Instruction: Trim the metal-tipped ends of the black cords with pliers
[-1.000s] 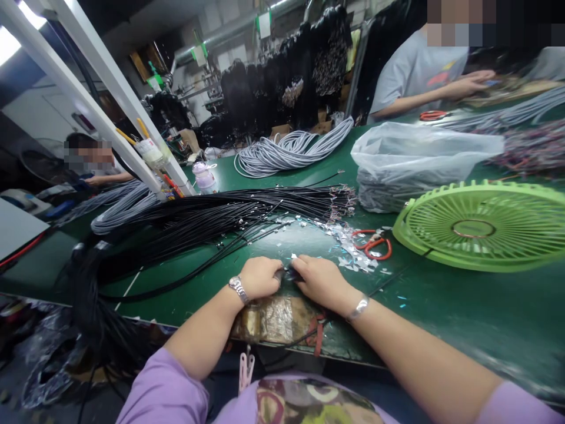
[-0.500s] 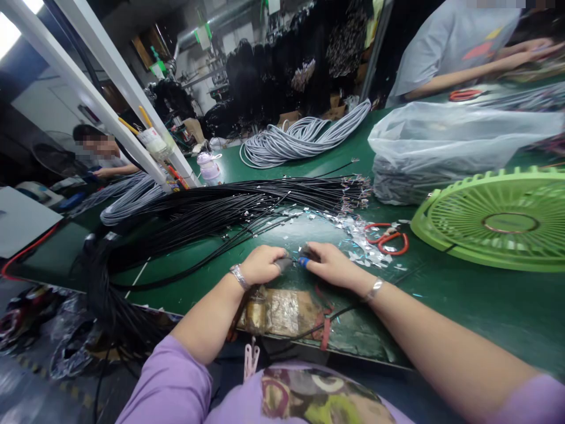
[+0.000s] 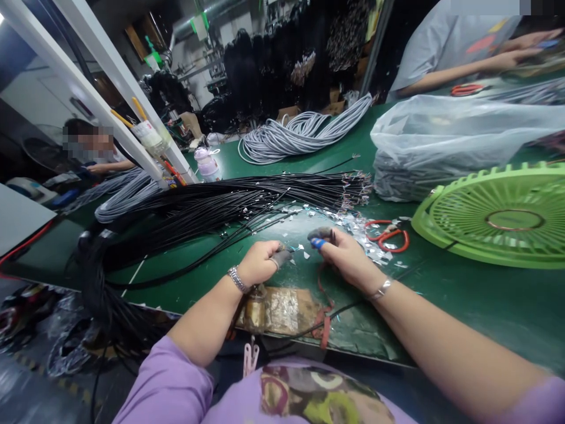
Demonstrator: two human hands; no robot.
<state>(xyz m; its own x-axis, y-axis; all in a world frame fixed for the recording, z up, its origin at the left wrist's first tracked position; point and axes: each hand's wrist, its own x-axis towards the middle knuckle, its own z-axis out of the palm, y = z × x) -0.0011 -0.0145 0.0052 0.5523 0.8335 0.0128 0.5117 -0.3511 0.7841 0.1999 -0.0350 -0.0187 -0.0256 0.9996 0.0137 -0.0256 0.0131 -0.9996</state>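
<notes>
My left hand [image 3: 262,262], its fingertips covered in grey, is closed in a pinch over the near part of the bench. Thin bluish wires [image 3: 295,249] stick out to the right from its fingertips; the rest of their cable is hidden by the hand. A short gap away, my right hand [image 3: 346,256] is also closed, with grey fingertip covers and blue tape on the thumb. Whatever lies between its fingers is too small to make out. Behind both hands stretches a bundle of black cables [image 3: 212,206], with stripped, coloured wire ends [image 3: 355,191] at its right.
Red-handled scissors [image 3: 391,238] lie among white scraps right of my right hand. A green fan [image 3: 507,221] and a clear plastic bag [image 3: 419,147] stand farther right. Coiled grey cable [image 3: 304,138] lies behind. A taped block [image 3: 282,309] sits at the bench's front edge. Another person works at upper right.
My hands, close together before, are now apart. My right hand has moved right and slightly away from me, and thin wires now show at my left fingertips.
</notes>
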